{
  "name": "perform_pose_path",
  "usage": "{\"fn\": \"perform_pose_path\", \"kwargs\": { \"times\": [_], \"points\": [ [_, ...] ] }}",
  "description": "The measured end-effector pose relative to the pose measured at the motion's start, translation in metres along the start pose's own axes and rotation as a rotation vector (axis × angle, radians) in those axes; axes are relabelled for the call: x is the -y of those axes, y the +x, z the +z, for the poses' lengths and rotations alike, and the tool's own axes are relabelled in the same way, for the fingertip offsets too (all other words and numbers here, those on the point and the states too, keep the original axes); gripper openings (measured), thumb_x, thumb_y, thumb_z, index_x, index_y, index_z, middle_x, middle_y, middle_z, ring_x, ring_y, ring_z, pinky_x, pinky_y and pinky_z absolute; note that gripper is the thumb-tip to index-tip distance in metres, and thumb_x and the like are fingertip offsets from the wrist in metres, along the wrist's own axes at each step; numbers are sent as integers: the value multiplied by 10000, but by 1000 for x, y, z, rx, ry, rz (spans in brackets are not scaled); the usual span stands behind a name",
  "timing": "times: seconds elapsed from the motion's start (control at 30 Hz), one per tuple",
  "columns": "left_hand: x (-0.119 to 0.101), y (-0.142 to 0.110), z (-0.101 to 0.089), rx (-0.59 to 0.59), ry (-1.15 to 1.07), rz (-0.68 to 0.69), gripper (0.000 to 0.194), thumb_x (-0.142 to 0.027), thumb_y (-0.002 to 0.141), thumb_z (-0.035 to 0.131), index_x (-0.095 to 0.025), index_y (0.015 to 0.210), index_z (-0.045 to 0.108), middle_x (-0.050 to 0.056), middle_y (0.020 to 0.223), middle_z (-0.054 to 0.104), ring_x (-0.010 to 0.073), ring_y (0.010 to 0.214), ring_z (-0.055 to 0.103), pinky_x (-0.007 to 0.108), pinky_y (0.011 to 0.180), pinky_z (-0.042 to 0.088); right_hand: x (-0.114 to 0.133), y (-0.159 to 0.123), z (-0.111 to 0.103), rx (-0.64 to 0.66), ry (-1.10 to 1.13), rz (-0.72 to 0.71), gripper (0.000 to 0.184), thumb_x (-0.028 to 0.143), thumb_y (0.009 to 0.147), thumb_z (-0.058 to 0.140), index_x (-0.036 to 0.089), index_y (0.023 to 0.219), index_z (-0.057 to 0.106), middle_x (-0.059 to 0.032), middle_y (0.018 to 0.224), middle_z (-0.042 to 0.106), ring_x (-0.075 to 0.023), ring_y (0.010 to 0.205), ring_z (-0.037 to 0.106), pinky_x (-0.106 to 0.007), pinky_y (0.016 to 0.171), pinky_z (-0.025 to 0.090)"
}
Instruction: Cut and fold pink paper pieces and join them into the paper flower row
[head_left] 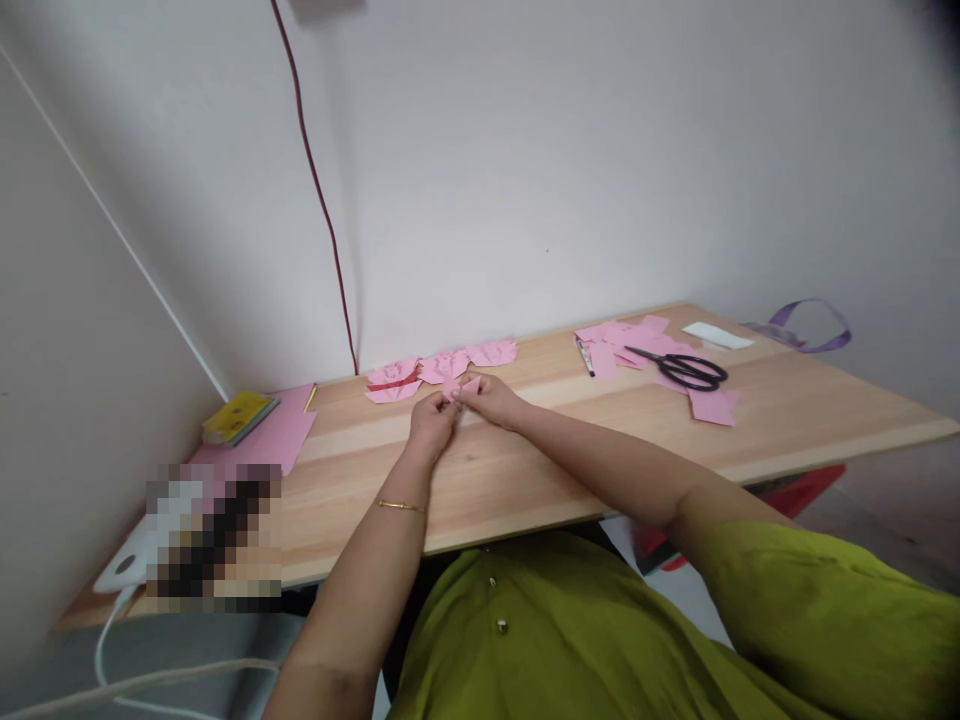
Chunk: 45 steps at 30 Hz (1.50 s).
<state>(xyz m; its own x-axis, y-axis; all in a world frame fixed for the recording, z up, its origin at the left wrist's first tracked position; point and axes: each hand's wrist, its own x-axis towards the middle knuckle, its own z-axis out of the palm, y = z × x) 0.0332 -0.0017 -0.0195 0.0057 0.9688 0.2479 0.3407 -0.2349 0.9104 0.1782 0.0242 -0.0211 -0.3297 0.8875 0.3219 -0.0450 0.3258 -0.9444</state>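
Over the middle of the wooden table, my left hand (433,422) and my right hand (489,399) meet around a small piece of pink paper (470,386). Fingers of both hands are pinched on it, and they hide part of its shape. A bracelet circles my left wrist. Just beyond my hands, against the wall, several folded pink paper pieces (491,353) lie in a row. A red strip crosses the leftmost folded piece (395,380).
Black-handled scissors (686,371) rest on loose pink paper scraps (712,406) at the right, with a pen (584,357) beside them. On the left are pink sheets (296,440), a yellow packet (240,416) and a white power strip (124,568). A dark red cord (315,180) hangs down the wall.
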Motion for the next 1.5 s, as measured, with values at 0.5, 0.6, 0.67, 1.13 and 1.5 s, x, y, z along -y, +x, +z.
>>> {"fn": "perform_pose_path", "kwargs": {
  "times": [0.5,0.6,0.67,1.13,1.5],
  "points": [
    [3,1,1,-16,-59,-6,193,-332,703,648,-158,636,599,-39,536,495,98,521,396,230,525,291,-1,2,-3,6,-95,-32,280,439,757,640,163,781,598,-7,722,650,-136,699,590,-259,705,455],
    [5,2,2,-21,-66,-13,204,-343,710,644,-160,639,591,-37,536,498,101,523,408,231,525,301,-1,2,-2,15,-90,-59,252,413,767,628,163,786,601,-6,731,647,-139,726,597,-264,734,458],
    [7,3,2,-17,-66,-9,213,-350,711,647,-161,635,586,-35,545,502,101,531,410,231,531,305,-1,2,-2,20,-75,-59,247,402,765,628,160,810,602,-5,735,648,-139,723,599,-266,728,458],
    [4,1,1,7,-53,-3,178,-317,723,639,-164,648,587,-43,544,485,102,530,392,235,543,294,-4,1,0,-32,-64,-46,253,408,736,643,170,789,572,4,698,632,-138,703,589,-272,712,461],
    [1,0,0,10,-16,11,211,-338,738,626,-167,628,569,-46,531,473,105,527,383,237,542,293,-2,0,1,-66,-123,-70,266,430,753,624,167,771,585,-11,711,640,-147,715,591,-284,726,464]
  ]
}}
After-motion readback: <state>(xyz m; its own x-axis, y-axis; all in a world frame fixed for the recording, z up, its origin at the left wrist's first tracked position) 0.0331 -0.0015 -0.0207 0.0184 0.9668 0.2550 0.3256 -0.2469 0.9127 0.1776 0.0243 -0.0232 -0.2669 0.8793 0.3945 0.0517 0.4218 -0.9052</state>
